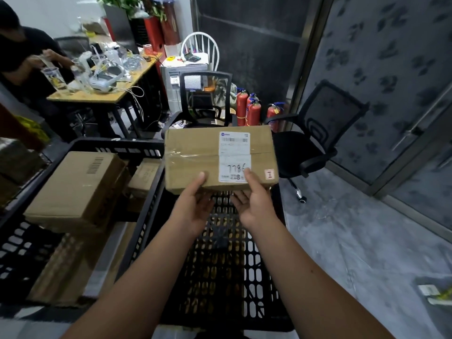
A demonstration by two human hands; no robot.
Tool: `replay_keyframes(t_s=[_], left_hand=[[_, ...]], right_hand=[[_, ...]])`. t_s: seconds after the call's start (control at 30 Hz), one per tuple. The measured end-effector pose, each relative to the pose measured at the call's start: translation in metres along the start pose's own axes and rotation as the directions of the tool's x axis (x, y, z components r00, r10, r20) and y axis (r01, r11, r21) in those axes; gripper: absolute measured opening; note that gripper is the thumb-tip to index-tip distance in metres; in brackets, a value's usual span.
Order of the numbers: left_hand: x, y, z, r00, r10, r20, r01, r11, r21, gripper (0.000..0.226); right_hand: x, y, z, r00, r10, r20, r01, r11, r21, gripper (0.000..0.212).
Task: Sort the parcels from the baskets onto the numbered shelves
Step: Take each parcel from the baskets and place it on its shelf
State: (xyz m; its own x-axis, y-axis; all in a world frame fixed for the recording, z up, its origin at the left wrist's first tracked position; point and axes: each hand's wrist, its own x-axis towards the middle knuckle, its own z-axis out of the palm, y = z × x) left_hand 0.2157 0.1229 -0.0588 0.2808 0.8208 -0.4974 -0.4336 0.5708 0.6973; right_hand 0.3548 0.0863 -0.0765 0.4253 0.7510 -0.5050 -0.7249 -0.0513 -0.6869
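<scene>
Both hands grip one brown cardboard parcel (195,157) at its near edge, held up level above the right basket (220,265). Left hand (193,209) has thumb on top of the box, fingers underneath; right hand (254,204) same grip, thumb lying on the white shipping label (234,155), covering the end of a handwritten number that reads about 7786. Clear tape runs across the parcel top, small red-and-white sticker (269,174) at the near right corner. The right basket is black plastic mesh, floor of it visible below the arms. Left basket (137,149), just beside it, holds a big cardboard box (78,189) with a barcode on top and a smaller box (144,177) wedged at its far right side. Behind: black mesh office chair (205,99), second black chair (315,143) to the right, red fire extinguishers (252,111) between them by the dark wall. Far left, a wooden table (107,94) cluttered with cups and cables, another person (27,52) seated at it. White chair (200,48) at back.
</scene>
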Motion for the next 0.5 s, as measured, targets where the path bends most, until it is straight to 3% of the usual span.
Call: replay_keyframes(t_s=[0.13,0.3,0.4,0.5], left_hand=[[-0.006,-0.013,0.002,0.996,-0.061,0.066,0.063,0.997,-0.033,0.059],[0.003,0.002,-0.036,0.998,-0.039,-0.055,0.037,0.999,-0.031,0.060],[0.012,0.010,-0.052,1.000,0.013,0.006,-0.014,0.991,0.131,0.093],[0.015,0.015,-0.055,1.000,0.012,0.013,-0.014,0.989,0.147,0.094]], right_hand=[[0.001,0.009,0.012,0.995,0.019,0.097,-0.018,1.000,-0.016,0.060],[0.011,-0.009,0.001,0.998,-0.045,0.042,0.049,0.994,-0.094,0.060],[0.013,-0.023,-0.007,0.996,-0.066,0.068,0.077,0.982,-0.174,0.053],[0.013,-0.028,-0.007,0.989,-0.049,0.140,0.089,0.950,-0.299,0.045]])
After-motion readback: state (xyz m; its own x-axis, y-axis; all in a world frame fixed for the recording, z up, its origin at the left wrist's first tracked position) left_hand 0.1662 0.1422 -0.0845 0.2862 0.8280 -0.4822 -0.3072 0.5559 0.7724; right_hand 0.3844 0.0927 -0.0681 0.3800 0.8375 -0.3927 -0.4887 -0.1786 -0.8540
